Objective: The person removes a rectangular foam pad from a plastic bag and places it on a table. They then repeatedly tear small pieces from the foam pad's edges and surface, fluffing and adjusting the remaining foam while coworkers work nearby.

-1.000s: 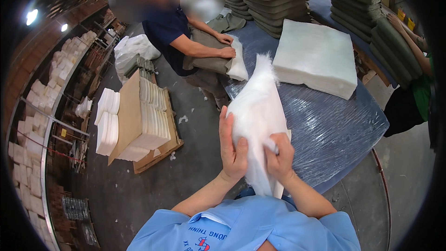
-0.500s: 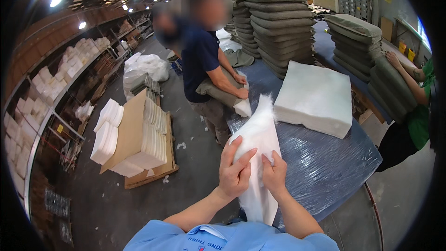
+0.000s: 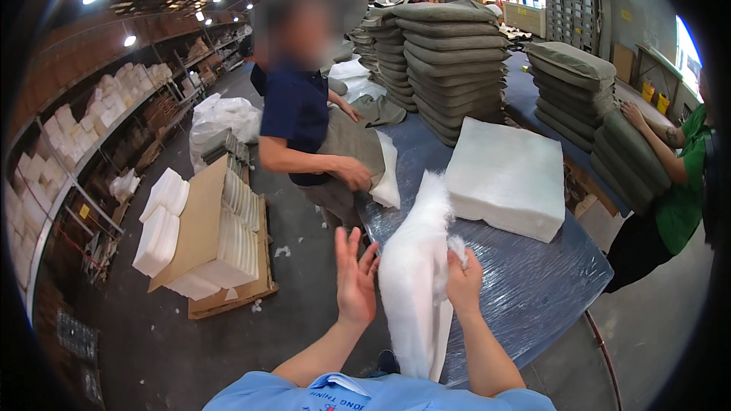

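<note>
A folded piece of fluffy white batting stands on edge in front of me, reaching from my body over the near end of the wrapped table. My left hand is beside it, open and off the batting, fingers spread and palm turned toward it. Along the right side of the batting, my right hand is closed, and a loose white tuft of fibre sticks out at its fingertips. Whether the tuft has come fully away from the batting cannot be seen.
A white block of stacked batting lies on the blue plastic-wrapped table. Grey-green cushions rise behind it. One co-worker handles a covered cushion; another holds cushions. White foam pieces and cardboard sit on a pallet.
My left hand has let go of the batting and opened to its left. My right hand has shifted slightly right with the tuft. The co-worker's cushion has swung round.
</note>
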The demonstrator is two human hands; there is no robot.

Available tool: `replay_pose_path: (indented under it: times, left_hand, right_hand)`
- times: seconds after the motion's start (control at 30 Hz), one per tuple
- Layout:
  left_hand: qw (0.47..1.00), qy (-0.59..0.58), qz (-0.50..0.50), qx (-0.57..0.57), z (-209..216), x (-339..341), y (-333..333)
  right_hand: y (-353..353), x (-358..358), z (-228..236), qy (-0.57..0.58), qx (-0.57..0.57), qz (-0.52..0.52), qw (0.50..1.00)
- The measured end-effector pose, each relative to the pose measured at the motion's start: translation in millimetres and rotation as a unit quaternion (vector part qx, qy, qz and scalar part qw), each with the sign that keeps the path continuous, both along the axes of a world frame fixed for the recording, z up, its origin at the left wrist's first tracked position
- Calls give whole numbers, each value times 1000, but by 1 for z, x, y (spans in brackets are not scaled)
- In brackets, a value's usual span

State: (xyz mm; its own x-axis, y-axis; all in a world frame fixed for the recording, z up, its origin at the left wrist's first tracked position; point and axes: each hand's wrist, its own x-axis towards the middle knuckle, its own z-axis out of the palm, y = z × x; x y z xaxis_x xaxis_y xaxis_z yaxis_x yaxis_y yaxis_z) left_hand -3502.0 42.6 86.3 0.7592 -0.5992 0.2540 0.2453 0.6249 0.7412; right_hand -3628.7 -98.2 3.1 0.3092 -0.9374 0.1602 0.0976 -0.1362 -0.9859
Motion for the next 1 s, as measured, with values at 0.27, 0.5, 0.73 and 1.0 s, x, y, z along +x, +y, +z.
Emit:
replay_pose_path:
  times: [0.27,0.5,0.73,1.0]
  left_hand:
    - [949,152,-215,175,-67,-2,-9]
    - [927,189,-288,149,-112,-37,-35]
    - [947,-20,-286,144,-150,-51,-19]
    - [939,-93,-306,127,-84,-64,14]
  right_hand:
    - [33,22,30,20,-61,50,997]
    - [1,-30,-2,-46,-82,56,994]
    - [30,-55,-50,18,-186,-6,982]
    - [36,-68,-129,184,-319,-1,930]
